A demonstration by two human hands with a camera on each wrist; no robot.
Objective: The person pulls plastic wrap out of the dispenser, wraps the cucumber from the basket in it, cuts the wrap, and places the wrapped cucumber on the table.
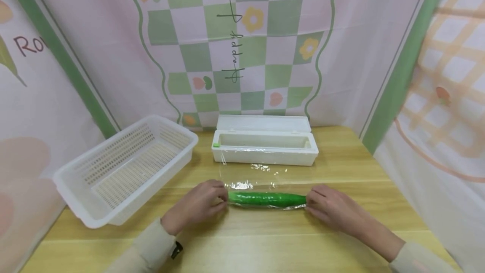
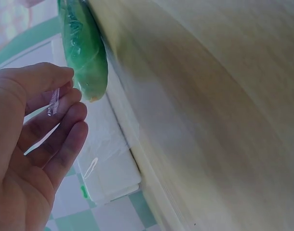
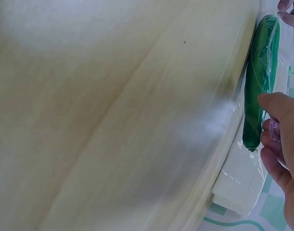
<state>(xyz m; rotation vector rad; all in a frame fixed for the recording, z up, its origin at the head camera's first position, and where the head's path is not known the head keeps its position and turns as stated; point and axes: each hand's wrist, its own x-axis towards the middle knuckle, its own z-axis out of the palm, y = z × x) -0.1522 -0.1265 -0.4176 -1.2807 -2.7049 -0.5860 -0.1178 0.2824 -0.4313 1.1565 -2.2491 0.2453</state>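
A green cucumber (image 1: 267, 199) lies crosswise on the table with clear cling film (image 1: 246, 180) over it. The film stretches back from the cucumber to the front of a white cling film dispenser box (image 1: 265, 156), whose lid stands raised. At the cucumber's left end, my left hand (image 1: 201, 203) pinches the film; a bit of it shows by the thumb and forefinger in the left wrist view. My right hand (image 1: 337, 207) pinches film at the other end, its thumb (image 3: 272, 102) close against the cucumber (image 3: 260, 82) in the right wrist view.
A white perforated plastic basket (image 1: 125, 172) stands at the left of the wooden table (image 1: 257, 243). Green-checked cloth (image 1: 246, 54) hangs behind the table, and more printed cloth hangs at both sides. A small green piece (image 1: 216, 145) sits on the dispenser's left corner.
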